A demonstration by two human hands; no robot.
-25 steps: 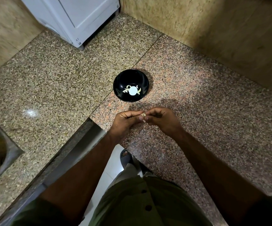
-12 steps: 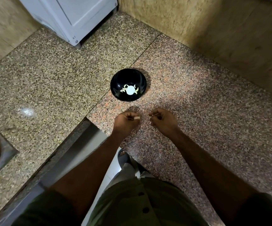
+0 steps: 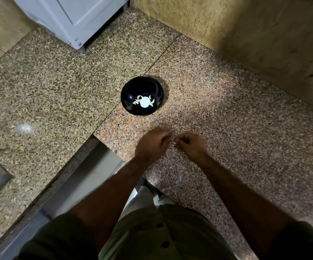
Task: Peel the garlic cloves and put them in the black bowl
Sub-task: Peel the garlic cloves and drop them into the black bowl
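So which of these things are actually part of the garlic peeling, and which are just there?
In use:
round black bowl holding peeled cloves
left hand
right hand, pinching a pale scrap

Just there:
speckled granite counter
white appliance

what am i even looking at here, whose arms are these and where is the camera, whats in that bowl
No machine here: these are a person's two bare arms. The one picture comes from a wide-angle camera worn on the person's head, looking forward and down, which is why the arms reach up from the bottom edge.

The surface is a speckled granite counter. On it stands a black bowl with a few pale garlic cloves lying round a bright white spot in its bottom. At the far end stands a white appliance.

The left hand and right hand are close together in front of the bowl, fingers curled. A small pale piece shows at the right hand's fingertips, probably garlic or its skin; it is too small to tell. What the left hand holds is hidden.
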